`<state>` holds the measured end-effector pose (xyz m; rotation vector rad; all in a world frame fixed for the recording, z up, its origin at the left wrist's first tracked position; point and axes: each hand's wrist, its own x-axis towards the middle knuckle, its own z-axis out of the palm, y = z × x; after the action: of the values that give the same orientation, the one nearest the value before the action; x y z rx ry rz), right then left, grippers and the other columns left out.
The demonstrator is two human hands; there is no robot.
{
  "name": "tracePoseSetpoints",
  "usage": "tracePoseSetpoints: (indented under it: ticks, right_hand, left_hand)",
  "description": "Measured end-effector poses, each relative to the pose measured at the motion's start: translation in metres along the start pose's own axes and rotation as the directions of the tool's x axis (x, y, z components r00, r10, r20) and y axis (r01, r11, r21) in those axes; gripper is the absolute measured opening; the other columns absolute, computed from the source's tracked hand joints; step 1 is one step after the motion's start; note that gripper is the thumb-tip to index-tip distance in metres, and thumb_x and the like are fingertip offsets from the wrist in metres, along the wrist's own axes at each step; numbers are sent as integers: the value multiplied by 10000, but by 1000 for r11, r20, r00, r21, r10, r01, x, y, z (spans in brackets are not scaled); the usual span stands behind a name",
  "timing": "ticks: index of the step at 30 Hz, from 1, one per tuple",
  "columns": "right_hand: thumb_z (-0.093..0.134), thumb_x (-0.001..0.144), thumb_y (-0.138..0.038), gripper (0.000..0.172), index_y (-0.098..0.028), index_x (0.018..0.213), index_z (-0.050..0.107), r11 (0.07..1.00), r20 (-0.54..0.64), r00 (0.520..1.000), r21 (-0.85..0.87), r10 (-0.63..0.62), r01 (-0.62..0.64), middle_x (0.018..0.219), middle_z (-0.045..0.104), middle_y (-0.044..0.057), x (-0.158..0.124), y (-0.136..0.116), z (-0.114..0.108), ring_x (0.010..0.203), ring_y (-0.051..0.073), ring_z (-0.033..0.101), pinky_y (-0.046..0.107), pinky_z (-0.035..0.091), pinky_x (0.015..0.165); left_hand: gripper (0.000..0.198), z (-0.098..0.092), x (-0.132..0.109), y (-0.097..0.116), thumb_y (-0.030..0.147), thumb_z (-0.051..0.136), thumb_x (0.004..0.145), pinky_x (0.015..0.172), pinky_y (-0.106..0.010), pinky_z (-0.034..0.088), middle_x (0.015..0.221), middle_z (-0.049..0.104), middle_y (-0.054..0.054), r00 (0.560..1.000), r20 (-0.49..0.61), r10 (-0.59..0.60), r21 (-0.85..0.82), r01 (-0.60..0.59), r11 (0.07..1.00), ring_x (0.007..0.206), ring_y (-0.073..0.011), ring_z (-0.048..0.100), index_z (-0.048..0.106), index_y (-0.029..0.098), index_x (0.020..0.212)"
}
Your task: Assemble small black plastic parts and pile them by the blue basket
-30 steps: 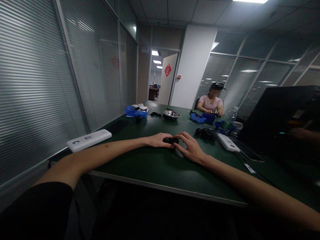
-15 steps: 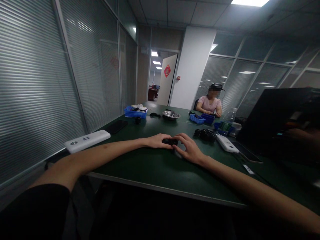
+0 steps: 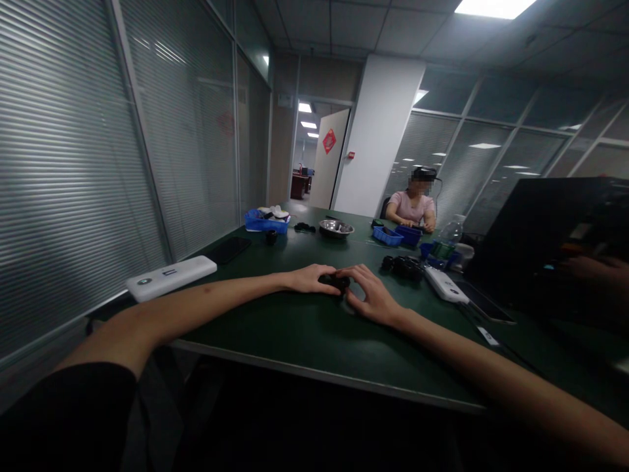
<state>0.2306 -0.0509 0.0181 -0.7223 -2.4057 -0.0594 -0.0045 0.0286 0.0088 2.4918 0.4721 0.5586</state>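
Note:
My left hand point(image 3: 310, 278) is closed round the left end of a small black object point(image 3: 335, 282), low over the green tabletop. From the other side, my right hand point(image 3: 372, 296) curves in, its fingertips and thumb at the object's right end. The object is dark and partly covered by my fingers, so its kind does not show. A group of black parts point(image 3: 405, 267) lies on the table, beyond my right hand and to its right.
A white power bank point(image 3: 171, 276) and a black phone point(image 3: 228, 250) lie left. Farther back are a blue basket point(image 3: 268, 224), a black round part point(image 3: 271, 237) and a metal bowl point(image 3: 337, 228). Right are a white device point(image 3: 446, 286), a bottle point(image 3: 449, 236) and a dark screen point(image 3: 525, 242). A person point(image 3: 413, 206) sits opposite.
The fingers of my right hand have shifted slightly at the black object's right end. My left hand stays almost where it was.

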Motion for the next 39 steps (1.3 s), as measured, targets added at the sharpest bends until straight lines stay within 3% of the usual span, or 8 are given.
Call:
tracePoseSetpoints:
  ticks: [20, 26, 29, 34, 39]
  right_hand:
    - [503, 858, -49, 436, -247, 1246, 529, 994, -6, 1000, 111, 1, -1, 1290, 614, 111, -3, 4, 4, 1169, 285, 583, 507, 509, 1000]
    - [478, 755, -8, 579, -249, 1279, 525, 992, 2, 1000, 126, -3, 2, 1401, 552, 101, -4, 2, 1, 1289, 293, 534, 522, 451, 1093]
    - [489, 803, -47, 570, -240, 1339, 505, 995, 3, 1000, 97, 6, -6, 1403, 540, 112, -4, 2, 0, 1293, 296, 530, 524, 444, 1101]
    - [510, 960, -184, 390, -251, 1343, 530, 999, -11, 999, 40, 34, -33, 1281, 600, 110, -3, 1, 1, 1190, 279, 584, 495, 499, 1040]
    - [549, 992, -288, 335, -264, 1327, 557, 998, -16, 998, -5, 58, -58, 1223, 625, 104, -2, 2, 4, 1121, 281, 609, 490, 536, 979]
  left_hand:
    - [539, 1, 0, -1, 535, 689, 874, 968, -339, 451, 1220, 666, -107, 1000, -6, -8, -3, 8, 1000, 1127, -245, 620, 637, 143, 1241]
    - [532, 0, 0, -1, 532, 699, 864, 985, -350, 448, 1235, 660, -102, 1000, 1, -31, -18, 31, 999, 1140, -250, 613, 644, 149, 1230]
    - [548, 1, 1, -4, 533, 696, 866, 987, -351, 442, 1226, 656, -102, 1000, -4, -27, -3, 27, 1000, 1138, -247, 609, 631, 148, 1250]
    - [556, 1, 0, -4, 537, 683, 876, 961, -334, 443, 1191, 658, -92, 1000, -6, -14, 9, 14, 1000, 1113, -236, 610, 620, 152, 1272]
    - [544, 0, 0, 1, 540, 670, 884, 933, -324, 441, 1179, 659, -88, 1000, 1, -9, 9, 9, 1000, 1092, -231, 610, 625, 151, 1261]
